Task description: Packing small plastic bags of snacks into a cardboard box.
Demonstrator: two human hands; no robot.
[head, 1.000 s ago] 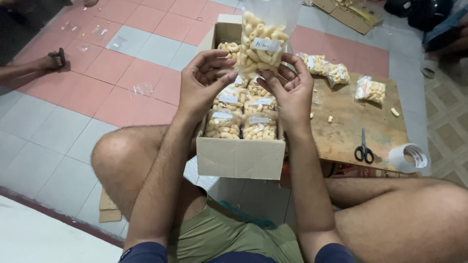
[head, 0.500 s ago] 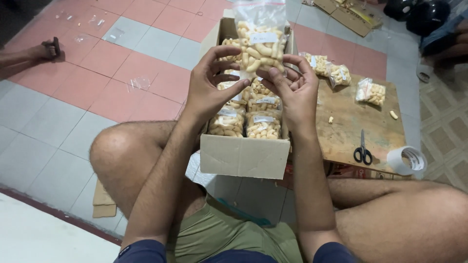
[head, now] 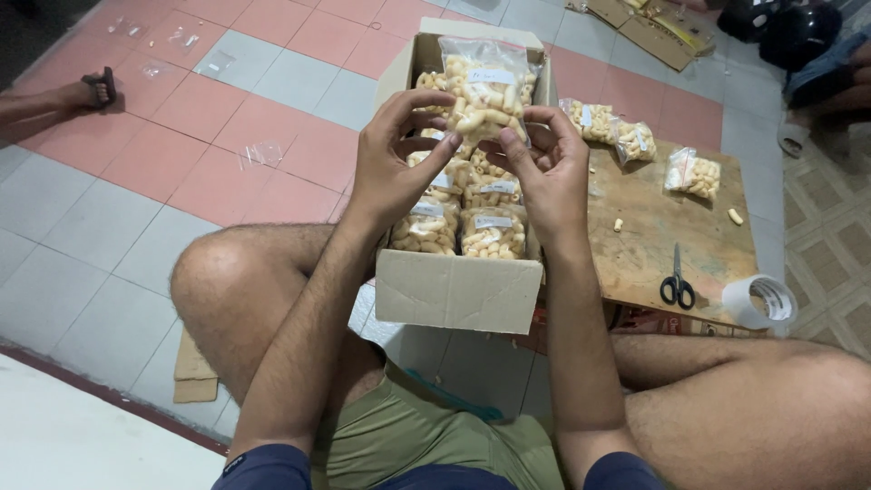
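My left hand (head: pixel 395 163) and my right hand (head: pixel 547 172) both pinch the bottom of a clear plastic bag of pale puffed snacks (head: pixel 481 91) with a white label, held upright above an open cardboard box (head: pixel 458 290). The box stands on the floor between my knees and holds several similar snack bags (head: pixel 461 222) packed in rows.
A low wooden board (head: pixel 653 227) to the right carries three more snack bags (head: pixel 691 171), loose snack pieces, black scissors (head: pixel 675 281) and a roll of clear tape (head: pixel 760 302). Another person's hand (head: pixel 86 91) rests on the tiled floor at far left. Flattened cardboard (head: pixel 649 27) lies at the back.
The bag has come down from higher up and now sits lower, just over the far end of the box. Both hands still grip its bottom.
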